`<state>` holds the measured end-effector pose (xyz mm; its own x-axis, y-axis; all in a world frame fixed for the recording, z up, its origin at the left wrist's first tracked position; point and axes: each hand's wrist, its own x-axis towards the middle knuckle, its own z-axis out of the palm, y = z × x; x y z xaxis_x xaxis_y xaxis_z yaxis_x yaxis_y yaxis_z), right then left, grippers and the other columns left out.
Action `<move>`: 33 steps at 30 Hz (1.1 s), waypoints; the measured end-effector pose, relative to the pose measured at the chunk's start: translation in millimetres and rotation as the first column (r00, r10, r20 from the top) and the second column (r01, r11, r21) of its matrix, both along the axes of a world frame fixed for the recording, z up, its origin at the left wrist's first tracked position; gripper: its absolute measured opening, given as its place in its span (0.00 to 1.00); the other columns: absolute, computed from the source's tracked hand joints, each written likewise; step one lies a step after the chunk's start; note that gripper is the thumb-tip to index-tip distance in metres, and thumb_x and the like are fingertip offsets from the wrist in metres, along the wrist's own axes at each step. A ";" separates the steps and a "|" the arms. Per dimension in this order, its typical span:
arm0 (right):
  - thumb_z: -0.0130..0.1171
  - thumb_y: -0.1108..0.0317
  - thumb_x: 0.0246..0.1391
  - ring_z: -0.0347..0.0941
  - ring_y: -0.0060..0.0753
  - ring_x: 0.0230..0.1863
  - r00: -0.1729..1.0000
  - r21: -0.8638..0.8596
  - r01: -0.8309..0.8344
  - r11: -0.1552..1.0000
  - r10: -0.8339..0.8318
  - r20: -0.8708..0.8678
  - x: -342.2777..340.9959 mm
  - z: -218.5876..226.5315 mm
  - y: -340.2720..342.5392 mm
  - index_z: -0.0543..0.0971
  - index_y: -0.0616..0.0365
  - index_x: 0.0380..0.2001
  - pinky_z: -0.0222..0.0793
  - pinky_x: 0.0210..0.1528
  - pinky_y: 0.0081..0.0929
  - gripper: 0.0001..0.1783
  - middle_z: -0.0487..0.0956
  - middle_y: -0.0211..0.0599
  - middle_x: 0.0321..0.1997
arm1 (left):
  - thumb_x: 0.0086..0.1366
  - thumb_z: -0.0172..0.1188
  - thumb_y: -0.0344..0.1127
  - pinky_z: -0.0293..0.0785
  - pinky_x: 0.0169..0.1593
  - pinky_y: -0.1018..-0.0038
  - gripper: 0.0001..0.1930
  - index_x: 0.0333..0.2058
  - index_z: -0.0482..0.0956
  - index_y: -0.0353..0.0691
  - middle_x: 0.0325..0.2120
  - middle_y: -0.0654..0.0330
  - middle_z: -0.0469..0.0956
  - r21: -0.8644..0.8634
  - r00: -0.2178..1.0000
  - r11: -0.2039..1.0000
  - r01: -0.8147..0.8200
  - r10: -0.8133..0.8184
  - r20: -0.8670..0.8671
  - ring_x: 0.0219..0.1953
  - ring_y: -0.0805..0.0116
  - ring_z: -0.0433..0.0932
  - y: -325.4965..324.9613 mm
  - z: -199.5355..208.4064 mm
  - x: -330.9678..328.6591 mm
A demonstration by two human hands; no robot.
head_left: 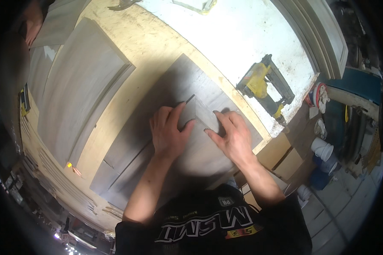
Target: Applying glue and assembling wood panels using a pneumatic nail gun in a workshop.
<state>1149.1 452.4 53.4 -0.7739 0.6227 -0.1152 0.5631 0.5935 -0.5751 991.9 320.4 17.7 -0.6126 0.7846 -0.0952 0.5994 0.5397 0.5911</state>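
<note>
Two grey wooden pieces meet at a slanted seam in a pointed mitred corner (196,109), above a flat grey wooden panel (174,80). My left hand (168,129) grips the left piece, its thumb and index finger near the tip. On the other side, the thumb and index finger of my right hand (235,135) pinch the edge of the right piece. The lower ends of both pieces blend into the shadow under my hands, so their full length is hard to make out.
A yellow and black nail gun (259,85) lies on the white surface at the right. Large framed grey panels (85,80) rest at the left, and another framed panel (317,29) stands far right. At upper left another person's hand (33,25) shows. White buckets (322,148) stand on the floor.
</note>
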 end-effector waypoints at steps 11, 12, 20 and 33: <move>0.78 0.62 0.43 0.78 0.44 0.45 0.999 0.147 0.003 0.989 -0.009 0.043 -3.4 2.0 -12.5 0.82 0.59 0.51 0.78 0.46 0.39 0.30 0.80 0.38 0.44 | 0.56 0.75 0.42 0.65 0.53 0.62 0.28 0.56 0.80 0.46 0.40 0.62 0.73 0.137 1.000 0.990 -0.013 0.010 0.023 0.47 0.60 0.72 -0.7 -0.7 -3.1; 0.78 0.61 0.44 0.78 0.45 0.46 0.998 0.138 0.018 0.990 -0.025 0.053 -5.3 2.9 -13.4 0.82 0.59 0.51 0.78 0.47 0.39 0.30 0.80 0.40 0.46 | 0.56 0.75 0.42 0.65 0.53 0.62 0.28 0.56 0.80 0.46 0.40 0.62 0.73 0.134 0.999 0.991 -0.012 0.007 0.036 0.47 0.59 0.72 -0.8 2.0 -4.0; 0.76 0.57 0.45 0.79 0.50 0.49 0.989 0.125 0.025 0.992 -0.042 0.141 -11.5 4.4 -17.3 0.82 0.59 0.51 0.79 0.49 0.42 0.30 0.80 0.46 0.49 | 0.57 0.75 0.41 0.65 0.53 0.62 0.28 0.56 0.79 0.44 0.40 0.61 0.72 0.153 0.999 0.988 -0.019 0.012 0.047 0.47 0.59 0.72 -3.1 4.4 -6.8; 0.76 0.62 0.46 0.78 0.50 0.49 0.991 0.103 0.042 0.994 -0.054 0.124 -16.7 15.9 -12.5 0.81 0.59 0.48 0.77 0.49 0.43 0.26 0.80 0.45 0.46 | 0.56 0.75 0.39 0.65 0.53 0.62 0.28 0.56 0.79 0.43 0.40 0.61 0.72 0.186 0.999 0.982 -0.018 0.009 0.051 0.46 0.60 0.72 -3.8 3.5 -7.4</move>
<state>1132.4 439.9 69.2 -0.7259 0.6722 -0.1455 0.6569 0.6150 -0.4361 984.4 316.6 21.3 -0.6214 0.7832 0.0217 0.5605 0.4251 0.7108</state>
